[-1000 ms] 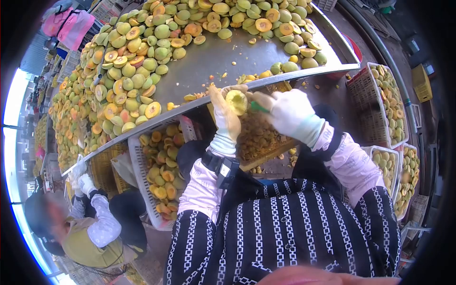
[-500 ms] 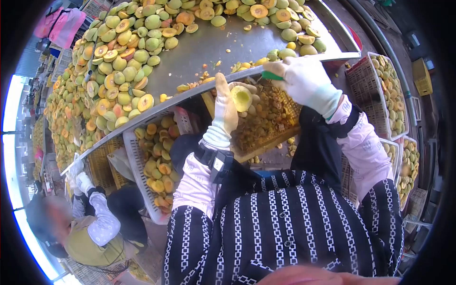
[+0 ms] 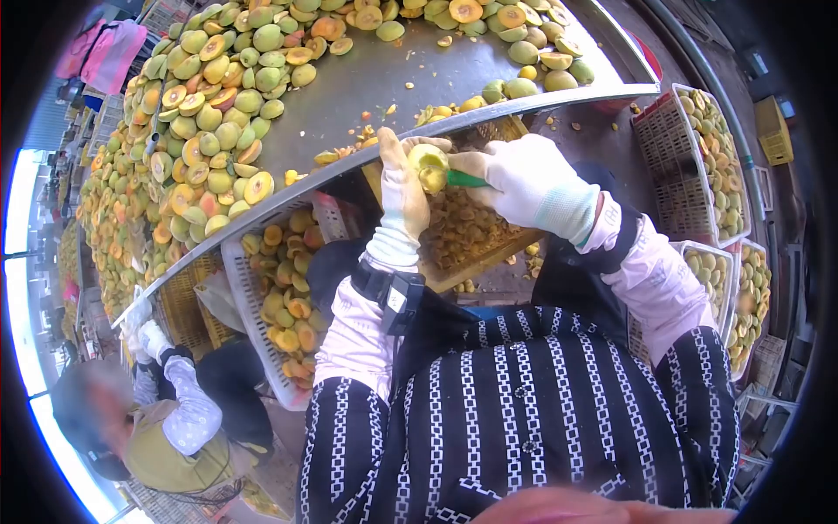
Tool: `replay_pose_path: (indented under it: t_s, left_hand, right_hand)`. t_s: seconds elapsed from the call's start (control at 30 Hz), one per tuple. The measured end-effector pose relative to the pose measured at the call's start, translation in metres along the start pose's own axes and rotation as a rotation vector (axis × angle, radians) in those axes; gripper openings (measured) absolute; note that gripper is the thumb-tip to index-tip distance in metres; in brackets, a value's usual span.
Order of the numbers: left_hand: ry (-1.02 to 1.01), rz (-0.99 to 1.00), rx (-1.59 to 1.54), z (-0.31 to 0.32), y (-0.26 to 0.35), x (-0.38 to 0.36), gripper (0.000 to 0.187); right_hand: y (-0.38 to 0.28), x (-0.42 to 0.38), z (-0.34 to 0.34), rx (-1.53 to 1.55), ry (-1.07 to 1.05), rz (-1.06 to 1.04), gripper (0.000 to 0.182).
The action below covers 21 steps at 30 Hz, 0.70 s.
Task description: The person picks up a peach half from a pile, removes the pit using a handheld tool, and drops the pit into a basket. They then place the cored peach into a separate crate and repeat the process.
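My gloved left hand (image 3: 403,194) is closed around a yellow-green peach half (image 3: 428,162), cut face up, near the metal table's front edge. In my gloved right hand (image 3: 534,182) is a pitting tool with a green handle (image 3: 466,179). The tool points left and its working end meets the peach half; the tip itself is hidden. Under both hands sits a yellow crate (image 3: 484,269) with pits and fruit scraps in it.
The metal table (image 3: 349,100) bears heaps of whole and halved peaches (image 3: 209,118). A white crate (image 3: 266,367) of peach halves stands left of my legs, and stacked crates (image 3: 676,175) of fruit stand at right. At lower left sits a co-worker (image 3: 175,437) wearing gloves.
My right hand has come left and down from the table edge, bringing the green-handled tool to the peach half. My left hand keeps its hold on the fruit. The view has shifted slightly.
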<state>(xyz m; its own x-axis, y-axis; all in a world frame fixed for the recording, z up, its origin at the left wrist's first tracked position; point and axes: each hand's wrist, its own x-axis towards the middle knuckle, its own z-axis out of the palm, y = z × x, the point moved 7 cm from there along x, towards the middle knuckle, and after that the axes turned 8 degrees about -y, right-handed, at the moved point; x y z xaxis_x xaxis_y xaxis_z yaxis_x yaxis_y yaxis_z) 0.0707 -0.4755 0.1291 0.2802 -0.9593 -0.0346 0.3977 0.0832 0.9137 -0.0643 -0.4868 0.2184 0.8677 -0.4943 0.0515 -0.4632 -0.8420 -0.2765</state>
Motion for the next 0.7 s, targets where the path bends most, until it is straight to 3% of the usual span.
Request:
replay_pose_path:
  t_s: [0.03,0.1,0.17,0.37,0.43,0.57,0.63,0.7]
  left_hand:
    - [0.004,0.001,0.004,-0.004,0.002,-0.001,0.075]
    - [-0.019,-0.198,-0.004,-0.010,-0.002,-0.006,0.081]
    - [-0.015,-0.180,0.041,-0.013,0.003,-0.009,0.081]
    - [-0.056,-0.209,-0.012,0.000,-0.005,-0.007,0.077]
    - [-0.061,-0.158,0.110,0.001,0.002,-0.008,0.079]
    - [-0.142,-0.250,0.082,0.007,0.002,-0.017,0.082]
    - [-0.158,-0.250,0.077,0.017,0.003,-0.023,0.082]
    - [-0.123,-0.148,0.018,0.020,0.009,-0.028,0.084]
  right_hand:
    - [0.000,-0.002,0.004,0.009,0.010,-0.001,0.032]
    - [0.018,-0.009,0.003,-0.030,0.009,0.057,0.032]
    - [0.040,-0.017,0.000,-0.144,-0.052,0.156,0.033]
    - [0.001,-0.008,-0.002,0.008,0.008,-0.001,0.031]
    - [0.002,-0.008,0.000,0.022,0.028,-0.006,0.031]
    - [0.016,-0.026,-0.020,-0.116,0.090,0.084,0.030]
    - [0.009,-0.032,-0.028,0.034,0.164,0.058,0.031]
    - [-0.005,-0.031,-0.021,0.198,0.020,0.120,0.033]
